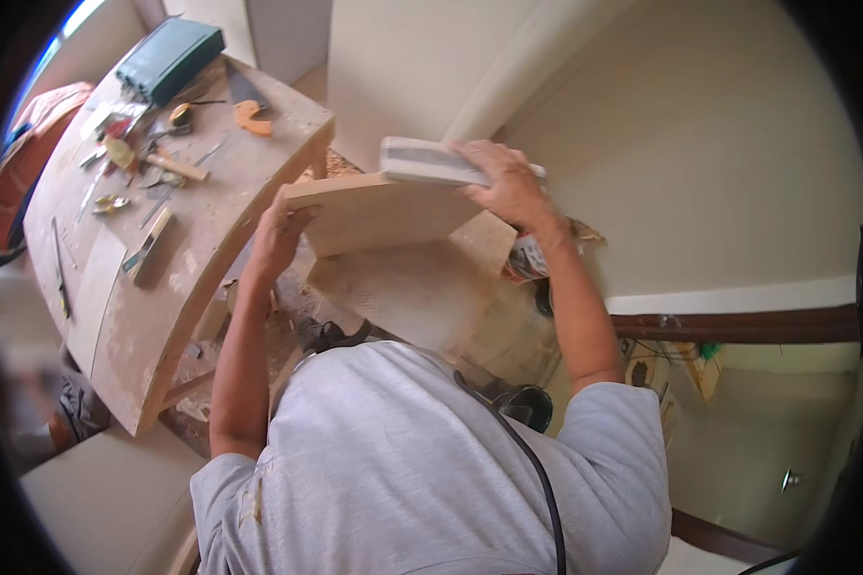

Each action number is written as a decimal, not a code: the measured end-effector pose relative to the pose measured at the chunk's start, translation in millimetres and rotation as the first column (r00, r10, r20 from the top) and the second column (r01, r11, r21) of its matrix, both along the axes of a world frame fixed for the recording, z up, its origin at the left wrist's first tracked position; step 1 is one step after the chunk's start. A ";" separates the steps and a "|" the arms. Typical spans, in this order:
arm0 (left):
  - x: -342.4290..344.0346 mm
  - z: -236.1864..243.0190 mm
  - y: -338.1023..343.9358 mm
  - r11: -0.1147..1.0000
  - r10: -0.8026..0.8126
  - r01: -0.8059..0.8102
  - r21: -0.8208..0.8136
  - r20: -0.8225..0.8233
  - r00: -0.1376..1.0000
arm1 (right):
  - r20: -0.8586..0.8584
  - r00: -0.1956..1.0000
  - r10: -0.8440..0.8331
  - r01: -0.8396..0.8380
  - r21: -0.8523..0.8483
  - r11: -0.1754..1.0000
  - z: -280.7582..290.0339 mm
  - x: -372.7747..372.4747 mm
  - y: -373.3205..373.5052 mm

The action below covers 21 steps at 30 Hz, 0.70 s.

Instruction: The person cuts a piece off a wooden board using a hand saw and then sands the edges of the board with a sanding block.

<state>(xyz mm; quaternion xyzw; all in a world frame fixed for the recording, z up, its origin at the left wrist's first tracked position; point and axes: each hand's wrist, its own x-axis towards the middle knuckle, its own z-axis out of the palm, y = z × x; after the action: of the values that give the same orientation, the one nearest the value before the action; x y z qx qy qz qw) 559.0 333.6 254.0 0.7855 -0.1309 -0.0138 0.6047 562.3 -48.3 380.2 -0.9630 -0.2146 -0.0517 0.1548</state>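
An open pale wooden box-like piece [384, 218] stands in front of me, its upright board's top edge facing up. My left hand [280, 230] grips the left end of that board, fingers wrapped over its corner. In my right hand [510, 182] is a long pale sanding block [420, 158] with a grey band along its side. The block's left end rests on or just above the board's top edge, toward its right half. My right palm hides the block's right part, and its underside does not show.
A wooden workbench [177, 273] at left carries a green case [171, 59], an orange-handled handsaw [249, 110], a hammer [177, 166], a tape measure [180, 115] and a hand plane [150, 245]. A black cable [523, 446] runs over my shirt. Someone's leg shows at lower left.
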 end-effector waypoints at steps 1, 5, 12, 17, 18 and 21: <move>-0.2 1.8 -1.2 0.997 -0.021 0.026 -0.069 0.072 0.997 | 0.020 1.000 -0.021 0.021 -0.001 1.000 4.9 -2.6 -34.0; -3.2 0.7 -2.9 1.000 0.008 -0.007 -0.030 0.034 0.999 | -0.039 0.995 -0.093 0.095 0.049 0.994 12.2 -6.8 -85.3; 7.8 -22.5 5.3 1.000 -0.004 0.003 0.014 0.071 0.997 | -0.014 0.989 0.146 -0.145 0.077 0.986 -2.6 1.9 85.3; 9.1 -28.2 14.5 0.992 -0.003 -0.013 0.125 0.130 0.991 | 0.047 0.970 0.239 -0.240 0.029 0.970 -11.9 3.8 128.6; 9.9 -27.2 14.4 0.980 -0.019 -0.013 0.198 0.156 0.988 | 0.003 0.980 0.197 -0.197 0.026 0.980 -10.3 2.2 111.9; 10.3 -22.6 8.3 1.000 0.003 -0.006 0.026 0.108 0.994 | -0.027 0.992 0.122 -0.120 0.086 0.989 4.9 0.5 25.5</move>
<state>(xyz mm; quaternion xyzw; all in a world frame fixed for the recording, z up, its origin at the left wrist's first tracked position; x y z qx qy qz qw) 569.3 342.0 231.4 0.7933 -0.1615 0.0281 0.5863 562.8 -22.8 385.0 -0.9415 -0.2677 -0.0356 0.2017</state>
